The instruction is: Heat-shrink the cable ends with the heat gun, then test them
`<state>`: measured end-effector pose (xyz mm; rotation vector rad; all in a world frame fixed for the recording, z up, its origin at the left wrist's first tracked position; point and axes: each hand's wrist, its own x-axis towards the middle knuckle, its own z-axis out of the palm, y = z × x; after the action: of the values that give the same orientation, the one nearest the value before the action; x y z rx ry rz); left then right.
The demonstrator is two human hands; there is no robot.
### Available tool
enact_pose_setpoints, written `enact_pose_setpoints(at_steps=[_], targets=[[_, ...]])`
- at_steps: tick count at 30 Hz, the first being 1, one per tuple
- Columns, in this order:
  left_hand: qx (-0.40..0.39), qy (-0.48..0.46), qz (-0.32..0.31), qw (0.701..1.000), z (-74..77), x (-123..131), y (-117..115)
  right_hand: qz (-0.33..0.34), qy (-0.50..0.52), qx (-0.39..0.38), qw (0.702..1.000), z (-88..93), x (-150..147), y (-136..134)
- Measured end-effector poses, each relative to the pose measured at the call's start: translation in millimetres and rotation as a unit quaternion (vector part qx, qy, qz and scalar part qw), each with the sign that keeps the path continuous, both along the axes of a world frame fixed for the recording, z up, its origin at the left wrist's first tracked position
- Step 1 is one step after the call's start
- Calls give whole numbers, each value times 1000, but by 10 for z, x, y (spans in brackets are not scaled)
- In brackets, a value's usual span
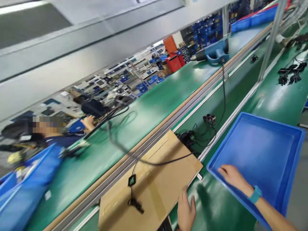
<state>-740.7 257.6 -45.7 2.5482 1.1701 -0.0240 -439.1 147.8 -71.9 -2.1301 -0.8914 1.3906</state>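
My left hand (186,210) is by the right edge of a flat cardboard sheet (154,183), its fingers stretched up and the thumb apart. It holds nothing; whether it touches the cardboard I cannot tell. My right hand (232,177), with a teal band (255,194) on the wrist, is over the near left side of a blue plastic tray (260,141). Its fingers are curled together, and nothing shows sticking out of them. On the cardboard lies a black cable with a small square piece (132,180) and a dark connector (136,205).
Tangled black cables (189,138) lie behind the cardboard. A blue heat gun (214,53) rests on the green conveyor belt (163,93), its cord hanging across. Blue bins (31,179) stand at left near a co-worker's hand (88,123). Cable bundles (291,73) lie at far right.
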Motion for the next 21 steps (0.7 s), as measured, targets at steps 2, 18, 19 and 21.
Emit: enact_pose_setpoints(at_steps=[2,18,19,21], targets=[[-69,19,12,997,-659,508,619,-49,-73,-14,996,-351,602,-32],[-169,19,-96,981,-2230,3047,2156,303,-133,152,931,-2447,2241,2664],[-189,23,-64,980,-2301,3150,2191,320,-130,147,927,-2487,2233,2697],[-246,40,10,968,-2473,3323,2305,344,-129,140,920,-2526,2221,2729]])
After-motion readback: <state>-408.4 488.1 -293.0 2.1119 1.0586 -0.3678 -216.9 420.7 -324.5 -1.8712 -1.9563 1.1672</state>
